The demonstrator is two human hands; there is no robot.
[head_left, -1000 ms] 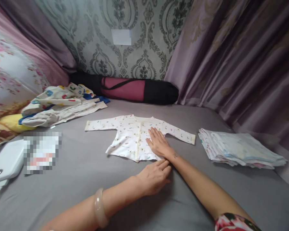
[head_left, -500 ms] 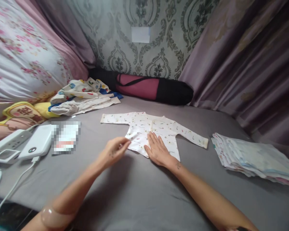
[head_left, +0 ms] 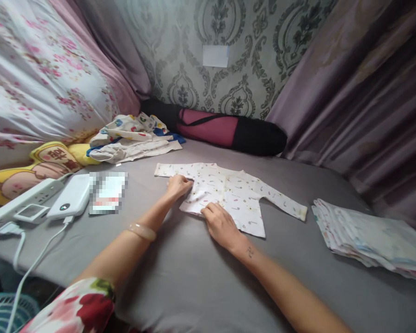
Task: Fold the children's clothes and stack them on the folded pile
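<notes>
A small white baby shirt (head_left: pixel 235 196) with a scattered little print lies spread out on the grey sheet, sleeves stretched to both sides. At its left side, just under the sleeve, my left hand (head_left: pixel 180 186) pinches the fabric between closed fingers. My right hand (head_left: pixel 222 226) is at the middle of the bottom hem, fingers bent and closed on the cloth there. The fingertips of both hands are partly hidden.
To the right lies a stack of folded cloths (head_left: pixel 374 238). Crumpled clothes (head_left: pixel 135 138) and a yellow cushion (head_left: pixel 48 162) are back left, near a white power bank (head_left: pixel 71 196) with cable and a power strip (head_left: pixel 24 201). A black-and-maroon long bag (head_left: pixel 211 127) lies by the wall.
My left hand has moved up the shirt's left side to below the sleeve. My right hand, flat on the shirt before, has drawn down to the hem with fingers bent. The view has shifted slightly.
</notes>
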